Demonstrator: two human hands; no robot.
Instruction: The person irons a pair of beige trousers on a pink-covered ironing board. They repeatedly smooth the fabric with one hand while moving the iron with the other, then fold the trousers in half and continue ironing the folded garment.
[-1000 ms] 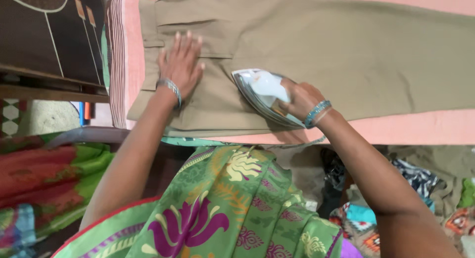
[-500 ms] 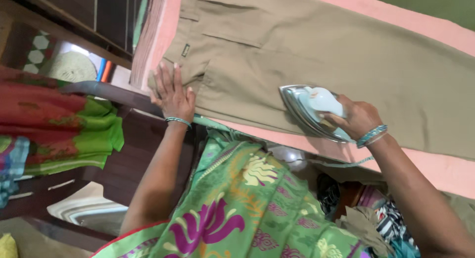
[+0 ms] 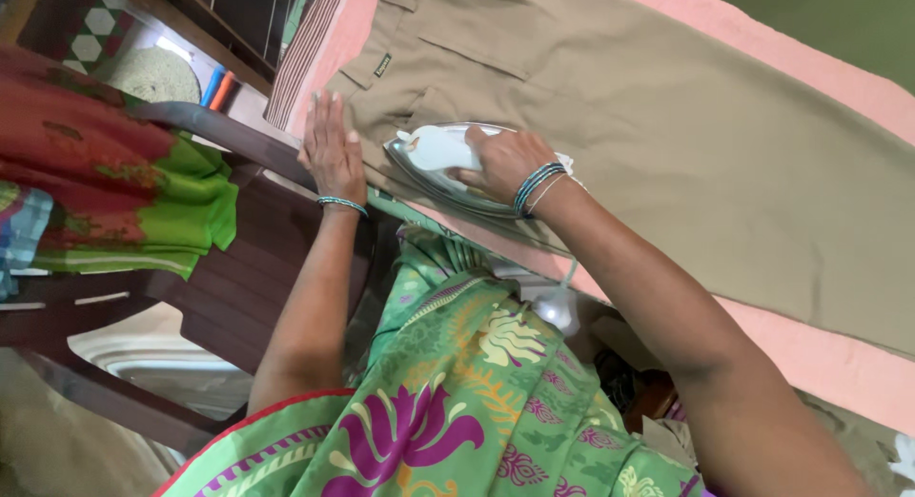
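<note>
Khaki trousers point(image 3: 667, 144) flat on pink cloth point(image 3: 820, 354), iron point(image 3: 434, 168) near waistband

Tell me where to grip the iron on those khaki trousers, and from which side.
Grip the white handle on top of the iron, coming from above. Its flat soleplate lies on the trousers, so only the raised handle is free; the right hand already wraps it that way.

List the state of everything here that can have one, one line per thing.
Khaki trousers: laid flat on the pink cloth.
Iron: soleplate down on the trousers.
Right hand: gripping the iron's handle.
Left hand: flat, pressing the waistband edge.
</note>
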